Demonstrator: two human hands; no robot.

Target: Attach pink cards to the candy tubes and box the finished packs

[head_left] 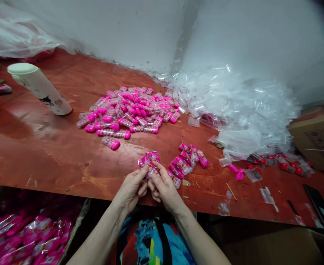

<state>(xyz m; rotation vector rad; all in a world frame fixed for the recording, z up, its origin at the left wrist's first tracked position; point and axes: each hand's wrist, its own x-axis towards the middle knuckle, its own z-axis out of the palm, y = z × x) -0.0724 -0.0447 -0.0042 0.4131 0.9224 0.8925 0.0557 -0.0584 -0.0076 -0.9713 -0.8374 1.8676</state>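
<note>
Both my hands meet at the near edge of the red table (54, 154). My left hand (131, 187) and my right hand (163, 187) pinch the same small pink packet (148, 161) between fingers and thumbs, holding it just above the tabletop. Right beside my right hand lies a small cluster of pink labelled packets (188, 160). Farther back sits a heap of clear capsules with pink caps (128, 110), filled with candy.
A big mound of empty clear plastic tubes (233, 106) spreads at the back right. A white cup (39, 88) lies tilted at the left. Red-capped tubes (285, 163) and a dark phone (317, 208) lie right. A box of pink bags (26, 235) sits below left.
</note>
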